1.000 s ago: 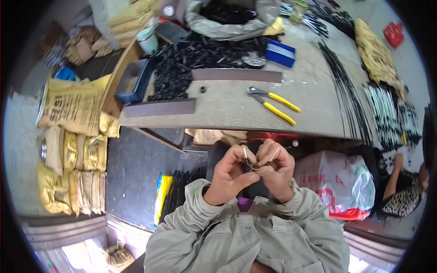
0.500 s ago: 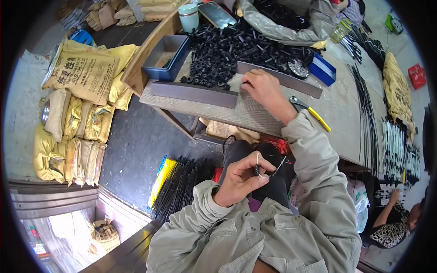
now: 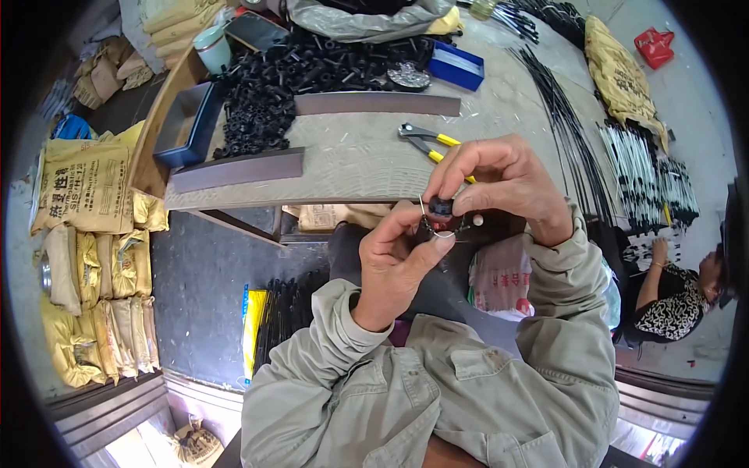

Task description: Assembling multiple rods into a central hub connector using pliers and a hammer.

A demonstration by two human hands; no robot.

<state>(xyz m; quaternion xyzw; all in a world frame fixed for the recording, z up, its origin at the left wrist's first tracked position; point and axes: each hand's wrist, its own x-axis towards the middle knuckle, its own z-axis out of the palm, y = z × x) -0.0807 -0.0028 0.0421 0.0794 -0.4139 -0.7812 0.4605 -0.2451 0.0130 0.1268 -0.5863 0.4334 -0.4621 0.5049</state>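
Observation:
In front of my body, the fingers of my left hand (image 3: 394, 265) pinch a small wire piece (image 3: 444, 233) with thin pale ends and dark bits along it. Close above it, my right hand (image 3: 511, 183) holds a small round black part (image 3: 441, 206) between thumb and fingers. The two hands nearly meet; whether the black part touches the wire piece is hard to tell. Just beyond my right hand, nippers (image 3: 425, 139) with yellow handles lie on the table. Farther off is a heap of small black parts (image 3: 257, 109).
Two grey metal strips (image 3: 378, 104) edge the heap on the worktable (image 3: 351, 168). Two blue boxes (image 3: 457, 65), a cup (image 3: 212, 51) and a phone (image 3: 256, 31) stand around it. Long black rods (image 3: 562, 125) lie right. Sacks (image 3: 82, 183) are stacked left. A co-worker (image 3: 671, 296) sits at right.
My right hand has come back from the table by the heap to my left hand, now with a round black part in its fingers. The view has shifted right.

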